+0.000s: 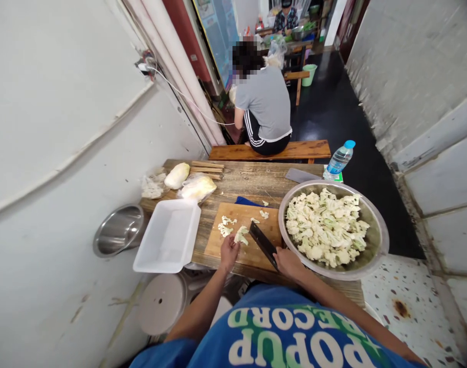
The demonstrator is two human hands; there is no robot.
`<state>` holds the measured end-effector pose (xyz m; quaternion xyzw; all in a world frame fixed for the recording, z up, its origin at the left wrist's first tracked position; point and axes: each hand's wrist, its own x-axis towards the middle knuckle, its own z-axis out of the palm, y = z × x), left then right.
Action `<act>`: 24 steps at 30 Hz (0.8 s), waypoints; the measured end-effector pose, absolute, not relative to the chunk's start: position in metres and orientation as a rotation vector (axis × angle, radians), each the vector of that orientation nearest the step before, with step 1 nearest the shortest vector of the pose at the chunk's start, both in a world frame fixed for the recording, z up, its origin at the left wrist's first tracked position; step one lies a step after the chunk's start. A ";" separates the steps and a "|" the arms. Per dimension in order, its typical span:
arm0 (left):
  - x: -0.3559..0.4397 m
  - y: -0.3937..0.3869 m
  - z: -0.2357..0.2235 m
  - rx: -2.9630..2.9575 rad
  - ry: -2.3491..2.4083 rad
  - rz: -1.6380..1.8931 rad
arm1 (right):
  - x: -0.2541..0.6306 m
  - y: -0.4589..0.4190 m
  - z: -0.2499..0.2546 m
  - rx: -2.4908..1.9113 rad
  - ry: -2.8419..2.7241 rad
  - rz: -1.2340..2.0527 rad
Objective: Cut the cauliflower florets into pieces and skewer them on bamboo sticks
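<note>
On the wooden cutting board [218, 245], my left hand [229, 251] has its fingers closed on a cauliflower floret [241, 235]. My right hand [289, 262] grips the handle of a dark-bladed cleaver [263, 242], whose tip points away from me, just right of that floret. More cut cauliflower pieces [225, 227] lie on the board to the left, and a few small bits are scattered toward its far edge. Right of the board, a wide metal basin [382, 240] holds a large heap of cauliflower florets [325, 225].
Left of the board stands a white plastic tub [166, 240], with a metal pot [120, 230] beyond it. Bagged napa cabbage [197, 188], a second blade [302, 176] and a water bottle [338, 161] rest on the table's far side. A person [266, 99] sits on a bench [306, 149] ahead.
</note>
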<state>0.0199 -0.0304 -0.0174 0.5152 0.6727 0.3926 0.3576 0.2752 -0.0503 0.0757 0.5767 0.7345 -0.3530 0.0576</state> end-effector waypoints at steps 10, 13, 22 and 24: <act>0.021 -0.029 -0.015 1.318 1.788 1.031 | 0.266 -0.059 0.082 1.662 2.334 -0.996; 0.021 -0.033 -0.017 1.340 1.790 1.037 | 0.262 -0.054 0.077 1.668 2.343 -1.041; 0.011 -0.049 0.000 1.367 1.899 1.079 | 0.258 -0.053 0.072 1.708 2.326 -0.996; 0.013 -0.048 0.001 1.365 1.893 1.143 | 0.260 -0.051 0.073 1.744 2.321 -0.973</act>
